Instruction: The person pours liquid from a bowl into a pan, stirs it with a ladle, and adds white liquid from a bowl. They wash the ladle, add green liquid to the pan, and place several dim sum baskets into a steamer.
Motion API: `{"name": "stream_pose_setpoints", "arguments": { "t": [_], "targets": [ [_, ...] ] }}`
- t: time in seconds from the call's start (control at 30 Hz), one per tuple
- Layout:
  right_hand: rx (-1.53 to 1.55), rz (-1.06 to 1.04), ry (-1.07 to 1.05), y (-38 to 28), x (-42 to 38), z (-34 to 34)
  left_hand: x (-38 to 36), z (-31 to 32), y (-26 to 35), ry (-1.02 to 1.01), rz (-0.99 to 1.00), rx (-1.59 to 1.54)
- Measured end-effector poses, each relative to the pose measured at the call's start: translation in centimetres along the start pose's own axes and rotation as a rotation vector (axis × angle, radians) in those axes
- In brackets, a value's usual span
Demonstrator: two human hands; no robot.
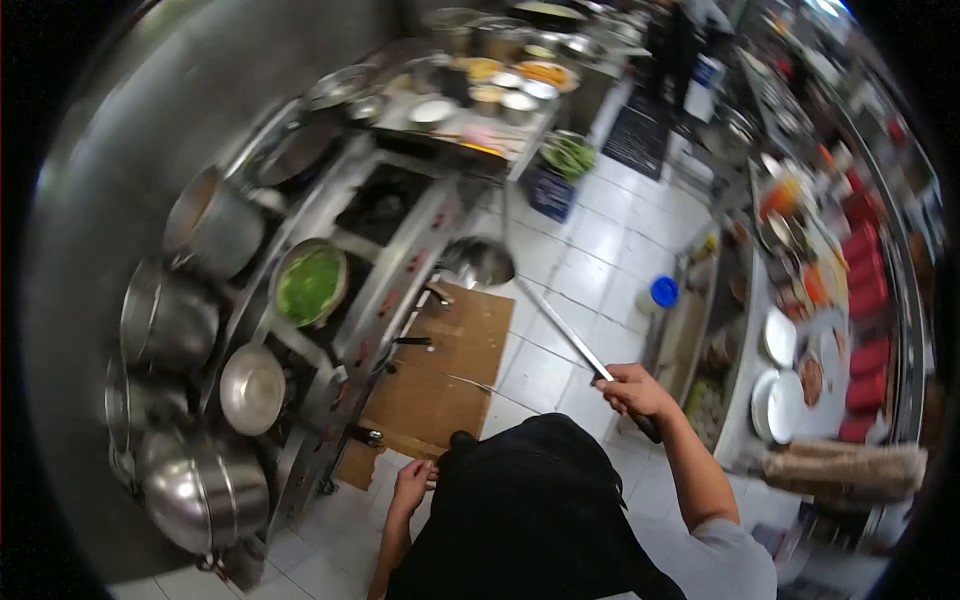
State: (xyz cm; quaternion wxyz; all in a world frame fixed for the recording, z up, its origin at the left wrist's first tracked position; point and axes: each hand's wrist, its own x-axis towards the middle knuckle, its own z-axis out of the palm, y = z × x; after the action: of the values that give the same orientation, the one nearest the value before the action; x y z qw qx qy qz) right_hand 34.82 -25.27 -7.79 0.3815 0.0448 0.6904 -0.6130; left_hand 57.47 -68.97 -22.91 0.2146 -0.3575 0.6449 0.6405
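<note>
The right hand (635, 392) is closed around the dark grip of a long metal ladle (478, 262), whose thin straight handle slants up to a round, shiny bowl hanging over the tiled floor (590, 250) just beside the steel stove (395, 215). The left hand (412, 486) hangs low by the black apron (530, 510), fingers loosely curled, holding nothing. On the stove sits a round wok (310, 284) filled with something green, flanked by dull silver pots (215, 222). Flattened brown cardboard (445, 375) lies on the floor.
</note>
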Motion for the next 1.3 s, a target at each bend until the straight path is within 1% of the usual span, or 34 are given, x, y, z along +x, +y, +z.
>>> {"name": "stream_pose_setpoints", "arguments": {
  "t": [0.07,0.1,0.13,0.17,0.23,0.3,0.33,0.37,0.43,0.5,0.53,0.57,0.6,0.63,0.67,0.7,0.73,0.77,0.8,0.83,0.87,0.9,0.93,0.97,1.0,1.03,1.07,1.1,1.13,1.17,1.2,1.23,1.27,1.3],
  "targets": [
    [-0.036,-0.116,0.059,-3.9,3.0,1.7,-1.5,-0.6,4.1,0.016,0.104,0.02],
    [-0.057,-0.185,0.076,-6.0,5.0,2.3,-2.3,-1.1,5.8,0.053,0.112,-0.012],
    [-0.108,-0.247,0.1,-8.0,7.1,3.0,-2.9,-1.4,7.4,0.033,0.151,0.01],
    [-0.153,-0.334,0.094,-9.8,9.9,3.5,-2.9,-1.9,8.7,0.005,0.191,0.035],
    [-0.264,-0.447,0.172,-14.0,14.9,5.5,-2.4,-3.0,9.5,-0.015,0.261,0.008],
    [-0.609,-0.687,0.374,-16.7,22.0,5.7,-2.8,-3.6,11.4,0.017,0.28,-0.056],
    [-0.729,-0.782,0.461,-18.9,24.5,5.9,-2.5,-3.9,11.8,0.024,0.281,-0.066],
    [-0.736,-0.785,0.471,-20.4,27.7,5.5,-2.3,-4.5,11.6,0.068,0.27,-0.052],
    [-0.915,-0.81,0.533,-24.0,32.7,4.6,-2.0,-5.3,11.2,0.137,0.264,-0.046],
    [-0.895,-0.857,0.541,-27.7,37.1,3.8,-1.4,-5.1,11.0,0.252,0.136,-0.169],
    [-0.928,-0.875,0.543,-29.5,40.1,3.0,-1.4,-4.8,12.1,0.271,0.135,-0.182],
    [-0.905,-0.922,0.546,-30.5,44.1,1.7,-1.2,-4.2,13.7,0.294,0.014,-0.236],
    [-0.977,-0.856,0.536,-32.3,46.7,1.0,-0.6,-3.8,15.0,0.316,-0.113,-0.288],
    [-1.042,-0.792,0.522,-34.0,49.2,0.9,0.2,-3.4,15.5,0.337,-0.116,-0.301],
    [-1.025,-0.841,0.539,-35.3,51.3,1.0,0.9,-3.1,16.0,0.308,-0.083,-0.324],
    [-1.101,-0.767,0.483,-36.6,54.4,0.4,1.4,-2.9,16.8,0.285,-0.054,-0.353],
    [-1.152,-0.748,0.489,-37.8,57.2,0.0,2.0,-3.1,18.4,0.286,-0.097,-0.285],
    [-1.207,-0.732,0.486,-38.3,59.9,-0.5,2.2,-3.7,18.8,0.278,-0.049,-0.335],
    [-1.226,-0.816,0.487,-37.3,65.5,-2.8,2.3,-4.6,18.6,0.284,-0.004,-0.391],
    [-1.295,-0.689,0.436,-38.3,67.4,-3.3,1.7,-5.5,18.4,0.314,0.045,-0.454],
    [-1.249,-0.644,0.38,-39.6,68.0,-3.1,0.6,-6.7,19.6,0.359,0.007,-0.423],
    [-1.264,-0.703,0.4,-39.4,70.6,-3.8,-1.2,-8.4,20.8,0.405,-0.04,-0.402],
    [-1.299,-0.654,0.348,-41.3,69.2,-2.3,-3.1,-10.2,20.5,0.455,0.101,-0.175],
    [-1.263,-0.711,0.293,-41.3,71.1,-3.0,-5.3,-11.8,20.4,0.598,0.117,-0.028],
    [-1.238,-0.87,0.243,-40.2,75.6,-5.7,-7.4,-13.5,20.7,0.746,0.111,0.121],
    [-1.498,-0.964,0.194,-38.3,83.6,-10.8,-9.5,-15.4,22.1,0.927,-0.141,-0.202],
    [-1.337,-0.762,0.261,-40.3,78.5,-6.8,-11.6,-17.2,21.4,1.129,-0.096,-0.207],
    [-1.394,-0.838,0.235,-39.3,82.5,-8.9,-13.3,-18.9,22.7,1.302,-0.017,-0.242],
    [-1.245,-0.849,0.131,-38.3,86.0,-11.5,-14.8,-22.1,19.7,1.437,0.069,-0.199],
    [-1.487,-0.825,0.217,-38.6,85.5,-11.3,-16.1,-24.5,19.6,1.611,0.075,-0.197],
    [-1.41,-0.863,0.32,-38.5,85.4,-11.3,-17.7,-27.0,20.3,1.694,-0.012,-0.098],
    [-1.76,-0.563,0.358,-40.1,82.7,-9.2,-19.1,-29.5,20.8,1.793,-0.085,0.012],
    [-1.703,-0.622,0.431,-41.0,80.6,-7.8,-20.5,-32.6,19.9,1.824,-0.04,0.001],
    [-1.642,-0.675,0.508,-41.4,79.5,-6.5,-21.3,-36.3,18.3,1.916,-0.047,0.255]
  ]
}}
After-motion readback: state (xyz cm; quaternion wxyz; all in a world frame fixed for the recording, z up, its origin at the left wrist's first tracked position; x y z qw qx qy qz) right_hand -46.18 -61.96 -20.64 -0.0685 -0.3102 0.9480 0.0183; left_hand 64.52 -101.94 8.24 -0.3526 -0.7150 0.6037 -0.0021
